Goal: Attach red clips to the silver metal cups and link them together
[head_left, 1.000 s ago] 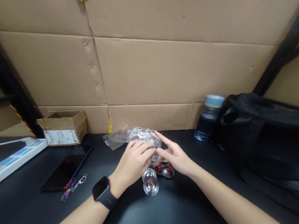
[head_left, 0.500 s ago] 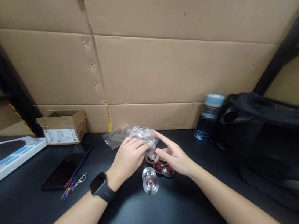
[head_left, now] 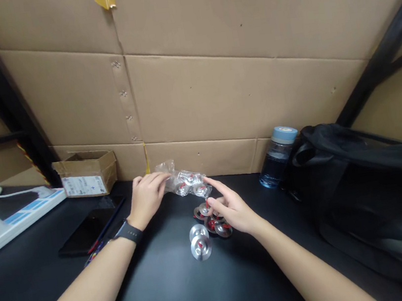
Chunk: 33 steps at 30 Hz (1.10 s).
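My left hand [head_left: 148, 197], with a dark watch on the wrist, is closed on the left end of a clear plastic bag [head_left: 168, 167]. Inside the bag several silver finger cymbals [head_left: 190, 178] with red straps show through. My right hand [head_left: 233, 208] is held at the bag's right end, index finger stretched out against it and thumb apart. Just below the bag and partly behind the right hand lies a cluster of loose finger cymbals [head_left: 211, 224] with red straps. Two more finger cymbals [head_left: 201, 246] overlap on the black table nearer to me.
At the left stand a small cardboard box [head_left: 86, 174] and a white power strip [head_left: 26, 215]. A dark phone [head_left: 88, 231] lies beside my left forearm. On the right are a water bottle [head_left: 278, 157] and a black bag [head_left: 363, 187]. A cardboard wall [head_left: 195, 106] rises behind.
My left hand has moved left from over the bag's middle to its left end, uncovering the cymbals inside. My right hand has stayed nearly in place.
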Each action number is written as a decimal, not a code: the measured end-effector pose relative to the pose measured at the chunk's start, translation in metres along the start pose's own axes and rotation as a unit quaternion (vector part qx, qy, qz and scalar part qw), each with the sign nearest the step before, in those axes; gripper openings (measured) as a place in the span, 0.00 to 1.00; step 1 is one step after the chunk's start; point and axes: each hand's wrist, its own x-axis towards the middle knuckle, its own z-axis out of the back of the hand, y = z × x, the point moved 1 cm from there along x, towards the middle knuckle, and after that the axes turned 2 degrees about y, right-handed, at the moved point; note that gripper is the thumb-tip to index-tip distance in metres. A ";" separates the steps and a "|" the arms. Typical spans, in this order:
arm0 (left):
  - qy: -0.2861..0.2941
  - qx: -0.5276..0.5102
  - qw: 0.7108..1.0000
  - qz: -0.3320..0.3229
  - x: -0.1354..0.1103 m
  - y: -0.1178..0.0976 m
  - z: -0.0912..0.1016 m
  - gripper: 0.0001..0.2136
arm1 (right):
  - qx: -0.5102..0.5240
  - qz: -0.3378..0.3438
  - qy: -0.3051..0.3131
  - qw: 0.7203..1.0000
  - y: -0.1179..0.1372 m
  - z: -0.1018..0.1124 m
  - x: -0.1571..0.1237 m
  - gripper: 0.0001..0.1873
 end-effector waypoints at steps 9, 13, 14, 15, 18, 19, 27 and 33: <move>0.119 0.082 0.988 0.061 -0.011 0.028 -0.037 0.18 | -0.084 0.065 -0.037 0.994 -0.008 0.008 0.005 0.22; 0.188 0.060 0.977 0.081 -0.012 0.029 -0.043 0.19 | -0.142 0.076 -0.057 0.985 -0.012 0.016 0.008 0.17; 0.195 0.053 0.976 0.084 -0.012 0.028 -0.042 0.19 | -0.162 0.077 -0.064 0.982 -0.014 0.019 0.009 0.16; 0.198 0.047 0.975 0.087 -0.011 0.026 -0.040 0.20 | -0.183 0.079 -0.072 0.977 -0.016 0.023 0.010 0.15; 0.190 0.038 0.977 0.092 -0.008 0.019 -0.034 0.21 | -0.251 0.064 -0.095 0.961 -0.026 0.033 0.013 0.16; 0.182 0.040 0.978 0.090 -0.007 0.017 -0.032 0.21 | -0.275 0.044 -0.095 0.956 -0.030 0.036 0.013 0.17; 0.148 0.067 0.985 0.062 -0.004 0.004 -0.024 0.19 | -0.349 -0.099 -0.006 0.932 -0.060 0.043 0.015 0.23; 0.167 0.053 0.982 0.068 -0.003 0.002 -0.022 0.18 | -0.366 -0.098 -0.012 0.925 -0.066 0.038 0.020 0.25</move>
